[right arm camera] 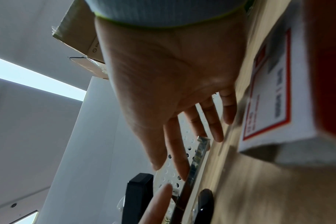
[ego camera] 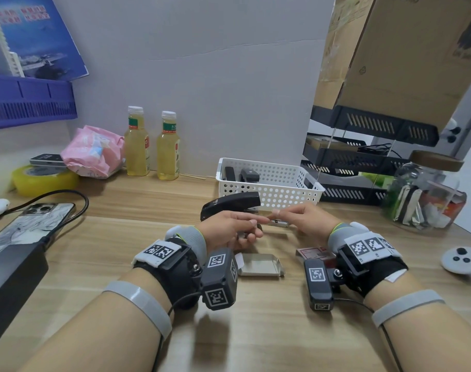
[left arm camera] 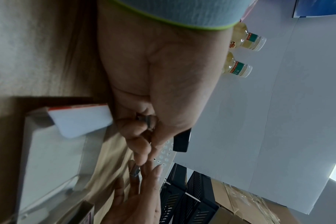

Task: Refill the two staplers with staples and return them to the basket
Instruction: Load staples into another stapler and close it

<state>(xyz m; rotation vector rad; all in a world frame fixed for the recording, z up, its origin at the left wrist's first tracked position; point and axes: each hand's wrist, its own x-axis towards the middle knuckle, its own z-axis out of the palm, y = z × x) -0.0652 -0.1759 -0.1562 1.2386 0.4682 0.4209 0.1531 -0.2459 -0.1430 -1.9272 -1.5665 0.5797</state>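
Observation:
A black stapler (ego camera: 231, 204) stands open on the desk in front of the white basket (ego camera: 282, 191), its lid (right arm camera: 138, 197) raised and its metal staple rail (right arm camera: 194, 163) lying bare. My left hand (ego camera: 249, 229) grips a grey staple strip (left arm camera: 146, 121) in its curled fingers, with the index finger pointing at the rail. From the right, my right hand (ego camera: 285, 217) reaches in with straight fingers. Its index finger lies along the rail and its thumb stands apart. Two black items (ego camera: 249, 175) lie inside the basket.
An open grey staple tray (ego camera: 261, 264) and its red-and-white sleeve (ego camera: 312, 253) lie just in front of my hands. Black paper trays (ego camera: 357, 167) and a glass jar (ego camera: 427, 197) stand right. Two bottles (ego camera: 152, 149), tape, a phone (ego camera: 27, 229) and cable sit left.

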